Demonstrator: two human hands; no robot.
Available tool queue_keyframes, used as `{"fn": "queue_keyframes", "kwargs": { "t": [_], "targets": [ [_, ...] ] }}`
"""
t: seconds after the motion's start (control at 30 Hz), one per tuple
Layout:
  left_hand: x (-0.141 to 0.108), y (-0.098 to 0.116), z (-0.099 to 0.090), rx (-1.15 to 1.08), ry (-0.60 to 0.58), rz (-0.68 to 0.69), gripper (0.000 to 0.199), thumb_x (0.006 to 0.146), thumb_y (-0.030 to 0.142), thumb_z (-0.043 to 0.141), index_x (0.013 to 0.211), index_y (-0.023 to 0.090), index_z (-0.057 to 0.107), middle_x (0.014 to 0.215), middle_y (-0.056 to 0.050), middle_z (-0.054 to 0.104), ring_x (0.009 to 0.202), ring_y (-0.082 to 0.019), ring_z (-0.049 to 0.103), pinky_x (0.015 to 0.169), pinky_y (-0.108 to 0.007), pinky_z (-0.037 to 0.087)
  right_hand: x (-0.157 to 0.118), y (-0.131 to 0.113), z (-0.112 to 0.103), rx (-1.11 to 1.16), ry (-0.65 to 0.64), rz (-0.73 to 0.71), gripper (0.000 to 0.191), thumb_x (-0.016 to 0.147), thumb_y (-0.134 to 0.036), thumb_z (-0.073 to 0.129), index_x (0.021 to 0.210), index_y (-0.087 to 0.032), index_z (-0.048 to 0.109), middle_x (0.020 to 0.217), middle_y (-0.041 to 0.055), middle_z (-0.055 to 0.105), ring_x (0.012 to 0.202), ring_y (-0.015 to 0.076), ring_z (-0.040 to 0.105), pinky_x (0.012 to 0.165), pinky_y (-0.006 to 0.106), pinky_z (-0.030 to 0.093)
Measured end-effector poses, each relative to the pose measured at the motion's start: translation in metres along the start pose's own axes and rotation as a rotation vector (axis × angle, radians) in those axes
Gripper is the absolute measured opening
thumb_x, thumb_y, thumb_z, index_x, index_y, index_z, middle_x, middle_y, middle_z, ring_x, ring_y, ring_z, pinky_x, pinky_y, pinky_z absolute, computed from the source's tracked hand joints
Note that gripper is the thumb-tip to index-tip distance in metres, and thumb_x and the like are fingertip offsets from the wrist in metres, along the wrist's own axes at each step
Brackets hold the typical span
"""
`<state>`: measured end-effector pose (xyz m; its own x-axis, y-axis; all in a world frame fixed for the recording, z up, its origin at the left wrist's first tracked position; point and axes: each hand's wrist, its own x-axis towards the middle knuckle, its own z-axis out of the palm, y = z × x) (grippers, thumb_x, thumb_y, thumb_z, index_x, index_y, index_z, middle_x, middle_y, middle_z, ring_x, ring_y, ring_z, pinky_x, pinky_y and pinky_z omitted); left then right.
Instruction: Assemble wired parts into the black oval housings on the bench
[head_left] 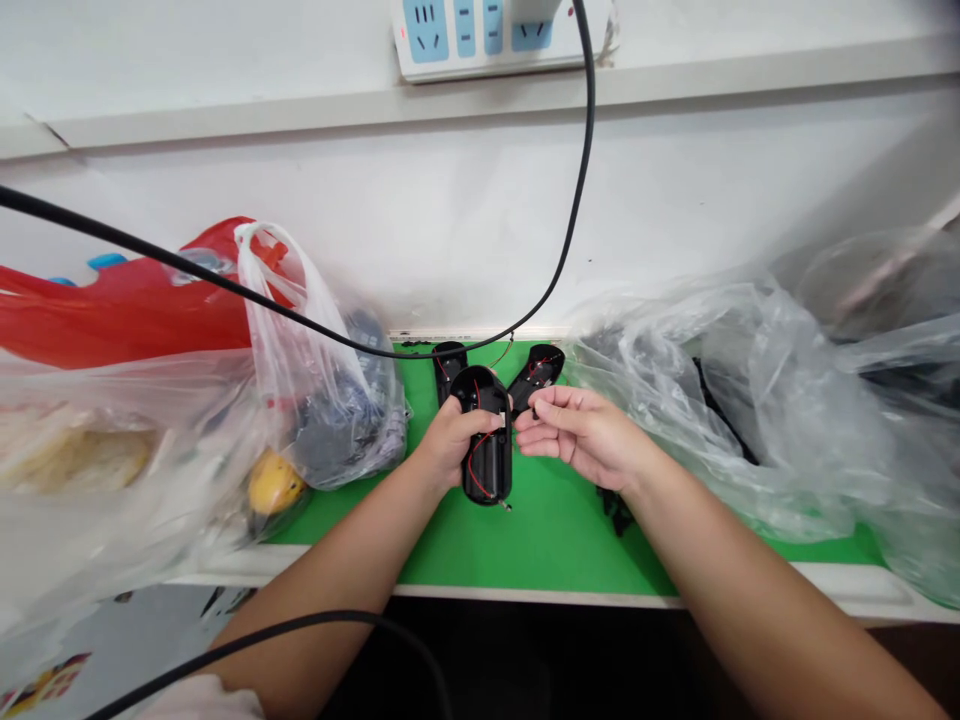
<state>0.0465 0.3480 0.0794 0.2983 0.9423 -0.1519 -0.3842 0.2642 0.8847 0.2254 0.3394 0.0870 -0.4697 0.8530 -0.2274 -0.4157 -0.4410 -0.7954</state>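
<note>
My left hand point(451, 447) grips a black oval plastic housing point(486, 480), open side up, with thin red wires point(474, 470) inside it. My right hand point(581, 435) is beside it, its fingertips reaching toward the housing's right edge. A small dark bit shows by the thumb tip, but I cannot tell if it is held. Two similar black housings point(538, 375) lie just behind, on the green mat point(555, 545). A small black part point(615, 510) lies under my right wrist.
A clear bag of dark items point(337, 400) and a crowded clear bag with a yellow object point(276, 482) fill the left, before a red plastic object point(127, 310). A large clear bag point(712, 420) lies right. A black cable point(587, 100) hangs from a wall power strip point(480, 35).
</note>
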Motion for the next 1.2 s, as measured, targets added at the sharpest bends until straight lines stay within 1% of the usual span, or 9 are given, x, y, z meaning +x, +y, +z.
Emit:
{"fn": "queue_keyframes", "kwargs": {
  "t": [0.07,0.17,0.27,0.43,0.57,0.63,0.87,1.1,1.2],
  "targets": [
    [0.0,0.0,0.0,0.003,-0.003,0.003,0.034,0.057,0.015,0.069,0.09,0.016,0.059,0.08,0.0,0.061,0.061,-0.011,0.055,0.055,-0.023,0.046,0.0,0.002,0.003,0.023,-0.001,-0.01,0.029,0.07,-0.029,0.075,0.086,-0.012,0.059,0.08,0.004,0.065,0.068,0.0098,0.065,0.067,0.024,0.059],
    [0.0,0.0,0.0,0.017,-0.016,0.018,0.03,0.058,0.015,0.07,0.086,0.014,0.06,0.078,-0.001,0.062,0.065,-0.012,0.057,0.058,-0.024,0.047,0.001,0.007,0.007,0.057,0.019,-0.021,0.027,0.067,-0.025,0.077,0.084,-0.011,0.062,0.069,-0.0002,0.061,0.06,0.0062,0.061,0.059,0.019,0.057],
    [0.0,-0.001,0.001,0.023,0.001,0.022,0.025,0.058,0.015,0.071,0.08,0.013,0.058,0.077,-0.001,0.061,0.067,-0.012,0.057,0.063,-0.025,0.049,0.004,0.011,0.008,0.076,0.044,-0.023,0.027,0.065,-0.025,0.078,0.083,-0.011,0.064,0.067,-0.0004,0.062,0.058,0.0062,0.061,0.058,0.018,0.057],
    [0.0,-0.002,0.002,0.037,0.004,0.05,0.035,0.058,0.014,0.072,0.088,0.016,0.054,0.083,0.0,0.061,0.066,-0.012,0.057,0.061,-0.025,0.048,0.005,0.013,0.006,0.029,0.103,-0.038,0.028,0.064,-0.025,0.079,0.082,-0.01,0.065,0.065,0.0019,0.064,0.056,0.0073,0.062,0.054,0.015,0.055],
    [-0.001,-0.002,0.002,0.048,-0.026,0.069,0.052,0.059,0.013,0.072,0.106,0.02,0.05,0.087,0.001,0.061,0.069,-0.012,0.058,0.062,-0.025,0.047,0.005,0.014,0.007,-0.004,0.142,-0.065,0.03,0.061,-0.027,0.081,0.08,-0.01,0.065,0.064,0.0025,0.065,0.053,0.0075,0.062,0.052,0.015,0.055],
    [-0.002,-0.002,0.002,0.056,-0.029,0.077,0.057,0.059,0.013,0.071,0.111,0.022,0.048,0.089,0.0,0.061,0.072,-0.013,0.059,0.063,-0.025,0.048,0.005,0.015,0.007,-0.012,0.155,-0.066,0.032,0.059,-0.027,0.082,0.079,-0.01,0.065,0.064,0.0025,0.065,0.053,0.0077,0.062,0.052,0.015,0.055],
    [-0.002,-0.003,0.001,0.086,-0.009,0.09,0.061,0.057,0.013,0.072,0.113,0.022,0.049,0.088,0.0,0.061,0.073,-0.014,0.059,0.065,-0.025,0.047,0.005,0.017,0.01,-0.039,0.188,-0.072,0.034,0.057,-0.029,0.083,0.079,-0.01,0.065,0.062,0.0018,0.064,0.051,0.0072,0.061,0.049,0.014,0.054],
    [-0.003,-0.004,0.0,0.152,-0.031,0.146,0.061,0.061,0.013,0.07,0.117,0.024,0.048,0.09,0.0,0.061,0.076,-0.014,0.059,0.066,-0.025,0.046,0.006,0.019,0.01,-0.05,0.216,-0.065,0.036,0.053,-0.028,0.085,0.078,-0.01,0.066,0.062,0.0027,0.065,0.05,0.0078,0.061,0.048,0.015,0.054],
    [-0.002,-0.005,-0.001,0.191,-0.02,0.152,0.057,0.061,0.014,0.07,0.113,0.023,0.05,0.087,0.0,0.061,0.073,-0.014,0.059,0.065,-0.024,0.046,0.007,0.021,0.01,-0.065,0.21,-0.059,0.038,0.053,-0.029,0.085,0.078,-0.01,0.065,0.061,0.0029,0.064,0.051,0.0081,0.061,0.049,0.015,0.054]
  ]
}}
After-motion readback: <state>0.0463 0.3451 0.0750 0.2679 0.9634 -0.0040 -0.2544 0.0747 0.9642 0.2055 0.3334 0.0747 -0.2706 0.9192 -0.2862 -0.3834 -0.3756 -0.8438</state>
